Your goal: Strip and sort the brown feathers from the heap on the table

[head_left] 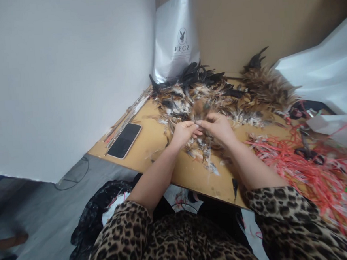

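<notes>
Both hands meet over the middle of the table, fingertips pinched close together. A small tuft of brown feathers (200, 109) rises from between them, somewhat blurred. My left hand (186, 132) is closed at the base of this tuft. My right hand (217, 127) also pinches there, its thumb touching the left fingertips. Just behind and around the hands spreads a heap of loose feathers (174, 100), black, brown and white. More pale feather bits (203, 153) lie on the table beneath the wrists.
A phone (124, 140) lies at the table's left edge. Red plastic strips (301, 168) with scissors (309, 155) among them pile up on the right. A white printed bag (176, 38) stands at the back. A black plastic bag (99, 214) sits on the floor, left.
</notes>
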`<action>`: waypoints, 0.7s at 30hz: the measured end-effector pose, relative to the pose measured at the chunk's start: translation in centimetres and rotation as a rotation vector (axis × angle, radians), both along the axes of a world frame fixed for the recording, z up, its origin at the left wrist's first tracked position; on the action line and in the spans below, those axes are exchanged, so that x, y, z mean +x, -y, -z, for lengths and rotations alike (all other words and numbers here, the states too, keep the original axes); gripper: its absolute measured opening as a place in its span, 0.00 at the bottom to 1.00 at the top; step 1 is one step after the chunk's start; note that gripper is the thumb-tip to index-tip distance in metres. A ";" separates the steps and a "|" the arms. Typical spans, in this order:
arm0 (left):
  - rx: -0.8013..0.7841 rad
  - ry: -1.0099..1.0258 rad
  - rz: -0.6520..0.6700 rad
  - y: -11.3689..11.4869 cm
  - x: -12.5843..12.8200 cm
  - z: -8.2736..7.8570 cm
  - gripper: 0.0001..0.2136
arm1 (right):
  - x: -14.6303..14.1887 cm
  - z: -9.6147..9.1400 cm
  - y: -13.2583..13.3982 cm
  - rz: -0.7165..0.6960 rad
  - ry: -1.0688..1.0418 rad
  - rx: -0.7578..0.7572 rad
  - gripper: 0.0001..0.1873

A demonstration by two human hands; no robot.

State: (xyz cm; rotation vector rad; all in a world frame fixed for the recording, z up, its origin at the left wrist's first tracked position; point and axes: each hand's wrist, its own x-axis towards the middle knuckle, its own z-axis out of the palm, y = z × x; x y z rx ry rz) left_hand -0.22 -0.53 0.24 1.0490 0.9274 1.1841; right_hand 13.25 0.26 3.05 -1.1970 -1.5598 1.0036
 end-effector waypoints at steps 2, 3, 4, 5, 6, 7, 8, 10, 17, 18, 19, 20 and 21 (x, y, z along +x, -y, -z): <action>-0.027 0.118 -0.034 -0.2 -0.2 0.1 0.06 | 0.0 -0.3 0.2 -0.033 0.089 0.117 0.15; -0.038 0.182 -0.031 -0.3 -0.4 0.2 0.07 | 0.0 -0.4 0.3 -0.046 0.172 0.200 0.16; -0.053 0.237 -0.015 -0.4 -0.5 0.3 0.08 | 0.0 -0.6 0.5 -0.053 0.268 0.281 0.18; -0.065 0.279 0.011 -0.5 -0.6 0.4 0.09 | 0.0 -0.8 0.6 -0.049 0.384 0.364 0.18; -0.073 0.311 0.041 -0.5 -0.6 0.4 0.09 | 0.0 -0.9 0.7 -0.038 0.507 0.440 0.18; -0.079 0.335 0.068 -0.4 -0.7 0.5 0.09 | 0.0 -0.9 0.8 -0.027 0.622 0.501 0.17; -0.082 0.352 0.093 -0.4 -0.6 0.5 0.09 | 0.0 -1.0 0.9 -0.014 0.716 0.543 0.16; -0.093 0.374 0.125 -0.2 -0.5 0.6 0.09 | -0.1 -0.9 1.0 0.016 0.839 0.585 0.13; -0.100 0.343 0.097 0.0 -0.2 0.4 0.08 | -0.1 -0.6 0.7 0.024 0.764 0.537 0.09; -0.102 0.346 0.068 -0.1 -0.2 0.4 0.08 | 0.2 -0.8 0.5 0.011 0.683 0.500 0.09; -0.111 0.355 0.035 -0.2 -0.3 0.4 0.07 | 0.6 -1.0 0.2 0.006 0.581 0.450 0.10; -0.121 0.371 0.002 -0.3 -0.3 0.4 0.07 | 1.2 -1.2 -0.2 0.017 0.469 0.392 0.11; -0.131 0.394 -0.025 -0.5 -0.4 0.4 0.07 | 1.9 -1.5 -0.6 0.048 0.357 0.329 0.12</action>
